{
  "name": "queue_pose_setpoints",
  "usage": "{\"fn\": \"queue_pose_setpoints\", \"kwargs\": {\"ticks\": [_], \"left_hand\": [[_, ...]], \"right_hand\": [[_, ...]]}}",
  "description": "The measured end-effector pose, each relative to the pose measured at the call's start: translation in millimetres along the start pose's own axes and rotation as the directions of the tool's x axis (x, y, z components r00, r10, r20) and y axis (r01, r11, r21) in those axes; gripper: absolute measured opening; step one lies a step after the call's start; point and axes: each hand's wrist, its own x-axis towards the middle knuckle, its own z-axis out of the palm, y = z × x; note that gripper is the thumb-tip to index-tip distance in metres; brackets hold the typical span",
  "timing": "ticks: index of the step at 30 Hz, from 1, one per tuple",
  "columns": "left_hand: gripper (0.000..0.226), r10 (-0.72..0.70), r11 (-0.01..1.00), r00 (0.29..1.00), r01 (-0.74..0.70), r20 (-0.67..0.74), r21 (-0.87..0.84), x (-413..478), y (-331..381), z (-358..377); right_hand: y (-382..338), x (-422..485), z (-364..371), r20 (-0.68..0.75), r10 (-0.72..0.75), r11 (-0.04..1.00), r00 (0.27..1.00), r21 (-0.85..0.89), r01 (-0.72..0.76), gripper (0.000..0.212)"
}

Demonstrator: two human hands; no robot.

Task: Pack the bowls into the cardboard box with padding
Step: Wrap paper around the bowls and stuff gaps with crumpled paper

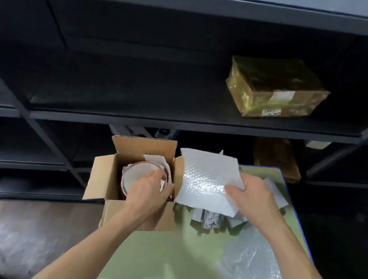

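Observation:
An open cardboard box (102, 174) stands at the left edge of a green table (166, 262). Inside it lies a white bowl (139, 173) with a reddish rim, with white padding paper (153, 158) around it. My left hand (147, 194) reaches into the box and grips the bowl's near right rim. My right hand (253, 198) holds a square sheet of bubble wrap (205, 181) by its right edge, just right of the box and above the table.
More bubble wrap (251, 273) and grey crumpled paper (211, 218) lie on the table's right side. Dark metal shelving (181, 117) stands behind, with a taped brown parcel (275, 88) on it. A wooden floor (26, 230) lies to the left.

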Motion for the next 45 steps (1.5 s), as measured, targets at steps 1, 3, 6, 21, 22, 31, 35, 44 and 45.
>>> {"fn": "queue_pose_setpoints", "kwargs": {"ticks": [1, 3, 6, 21, 22, 31, 35, 44, 45], "left_hand": [[0.021, 0.014, 1.000, 1.000, -0.014, 0.010, 0.010, 2, -2, 3], [0.019, 0.043, 0.999, 0.999, -0.043, 0.019, -0.003, 4, -7, 5], [0.019, 0.038, 0.997, 0.999, -0.038, -0.010, -0.074, 4, -19, 4], [0.020, 0.019, 0.971, 1.000, -0.021, -0.012, -0.239, -2, -40, 8], [0.021, 0.030, 0.970, 1.000, -0.031, -0.007, -0.242, -2, -41, 8], [0.025, 0.096, 0.936, 0.991, -0.059, 0.091, -0.348, 3, -52, 7], [0.021, 0.072, 0.906, 0.989, -0.012, 0.126, -0.423, 9, -53, 0], [0.025, 0.168, 0.903, 0.980, -0.110, 0.106, -0.416, -9, -66, -23], [0.024, 0.217, 0.913, 0.968, -0.156, 0.125, -0.377, -12, -70, -22]], "right_hand": [[-9, 2, 3, 0.000, -0.019, 0.998, 1.000, -0.059, 0.019, 0.011], [-27, 4, 10, -0.002, -0.057, 0.987, 0.998, -0.148, 0.056, 0.013], [-50, 10, 21, 0.004, -0.058, 0.976, 0.998, -0.210, 0.058, 0.019], [-109, 66, 101, 0.129, 0.232, 0.851, 0.964, -0.507, -0.137, 0.028], [-106, 68, 107, 0.150, 0.274, 0.865, 0.950, -0.471, -0.176, 0.036], [-93, 62, 147, 0.251, 0.415, 0.876, 0.875, -0.372, -0.308, 0.016], [-91, 55, 154, 0.218, 0.426, 0.818, 0.878, -0.507, -0.271, 0.014], [-75, 55, 160, 0.220, 0.444, 0.872, 0.869, -0.332, -0.361, 0.021], [-76, 54, 161, 0.219, 0.447, 0.868, 0.867, -0.343, -0.360, 0.022]]}}
